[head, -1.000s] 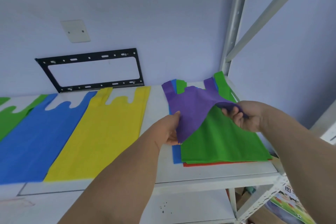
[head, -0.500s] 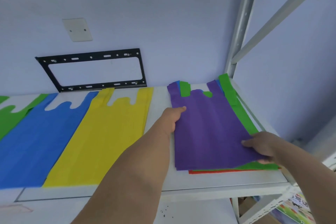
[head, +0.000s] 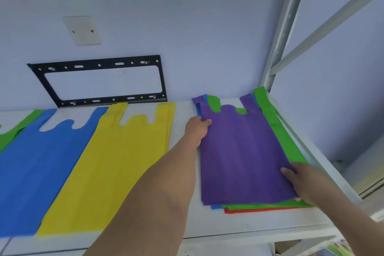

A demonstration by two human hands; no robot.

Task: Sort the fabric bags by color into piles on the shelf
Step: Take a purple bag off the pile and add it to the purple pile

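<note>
A purple bag [head: 241, 158] lies flat on top of a mixed stack at the right of the white shelf [head: 249, 228]. Under it show a green bag [head: 284, 137], a blue edge [head: 215, 207] and a red edge [head: 249, 210]. My left hand [head: 196, 129] pinches the purple bag's upper left edge near its handle. My right hand [head: 305, 183] grips the bag's lower right corner, thumb on top. Left of the stack lie a yellow bag [head: 108, 170], a blue bag [head: 35, 170] and a green bag [head: 8, 137], side by side.
A black metal bracket [head: 99, 81] and a white cover plate [head: 82, 30] are fixed to the wall behind the shelf. A grey rack upright [head: 284, 25] with a diagonal brace stands at the back right corner. Bare shelf shows between the yellow bag and the stack.
The purple bag, lifted and folded back a second ago with green showing beneath, now lies spread flat over the stack. My right hand moved to its lower right corner, my left up its left edge.
</note>
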